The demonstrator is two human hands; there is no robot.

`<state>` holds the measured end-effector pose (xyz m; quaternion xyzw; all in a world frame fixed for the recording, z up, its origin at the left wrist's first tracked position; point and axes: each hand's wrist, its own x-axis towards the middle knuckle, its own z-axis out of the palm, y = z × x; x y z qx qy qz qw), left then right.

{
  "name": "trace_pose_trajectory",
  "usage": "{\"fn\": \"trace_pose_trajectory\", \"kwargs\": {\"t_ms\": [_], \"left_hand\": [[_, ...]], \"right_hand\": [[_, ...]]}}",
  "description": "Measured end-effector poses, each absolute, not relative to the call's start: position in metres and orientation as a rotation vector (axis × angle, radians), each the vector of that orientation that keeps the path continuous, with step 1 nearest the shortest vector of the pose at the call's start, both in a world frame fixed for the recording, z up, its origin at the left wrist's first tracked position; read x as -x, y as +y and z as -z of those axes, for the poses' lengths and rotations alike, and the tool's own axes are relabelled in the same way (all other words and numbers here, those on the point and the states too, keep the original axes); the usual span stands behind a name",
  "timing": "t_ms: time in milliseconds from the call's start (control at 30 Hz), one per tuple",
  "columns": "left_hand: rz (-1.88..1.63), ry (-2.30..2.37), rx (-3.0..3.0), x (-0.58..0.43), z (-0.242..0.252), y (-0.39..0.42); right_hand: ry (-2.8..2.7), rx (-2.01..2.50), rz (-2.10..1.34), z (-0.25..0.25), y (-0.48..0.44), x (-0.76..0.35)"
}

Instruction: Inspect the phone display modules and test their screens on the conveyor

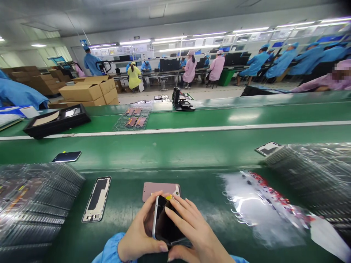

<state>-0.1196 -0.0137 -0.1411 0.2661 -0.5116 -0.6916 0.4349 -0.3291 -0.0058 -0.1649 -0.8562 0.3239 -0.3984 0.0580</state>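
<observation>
Right across the frame stretches my green bench [192, 146], crossed by a white strip [208, 129]. Beyond it, workers in blue, pink and yellow sit or stand along lit workstations, with cardboard boxes [82, 93] piled at upper left. At lower centre I have a dark-faced phone [166, 223] tilted up: my left hand [145, 233] grips its side, while my right hand [196, 233] lays its fingers over the face; whether that one grips, I cannot tell. My hands and the phone partly cover a pinkish panel [156, 190] just behind. Stacked clear trays hem me in, the left stack [61, 204] at lower left and the right stack [315, 179] at the right edge, with crumpled clear film [255, 212] beside the latter. A pale phone frame [95, 200] lies left of my hands.
</observation>
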Motion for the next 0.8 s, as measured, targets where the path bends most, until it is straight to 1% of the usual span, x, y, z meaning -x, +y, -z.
{"fn": "trace_pose_trajectory", "kwargs": {"t_ms": [100, 200, 300, 433, 533, 633, 800], "left_hand": [[1.76, -1.241, -0.641, 0.118, 0.149, -0.016], [1.862, -1.046, -0.679, 0.119, 0.149, -0.021], [1.89, -0.814, -0.829, 0.121, 0.134, -0.033], [1.848, -0.826, -0.977, 0.116, 0.114, -0.052], [1.788, -0.819, -0.996, 0.11, 0.113, -0.062], [1.804, -0.82, -0.945, 0.11, 0.117, -0.066], [1.914, -0.882, -0.859, 0.118, 0.111, -0.055]], "right_hand": [[1.047, 2.569, 1.16, 0.168, -0.005, 0.327], [1.072, 2.388, 1.173, 0.171, -0.005, 0.326], [0.972, 2.014, 1.157, 0.172, -0.006, 0.33], [0.839, 1.409, 0.973, 0.17, -0.007, 0.337], [0.715, 1.105, 0.786, 0.169, -0.008, 0.336], [0.675, 0.979, 0.791, 0.17, -0.007, 0.331], [0.705, 0.934, 0.92, 0.176, -0.007, 0.33]]}}
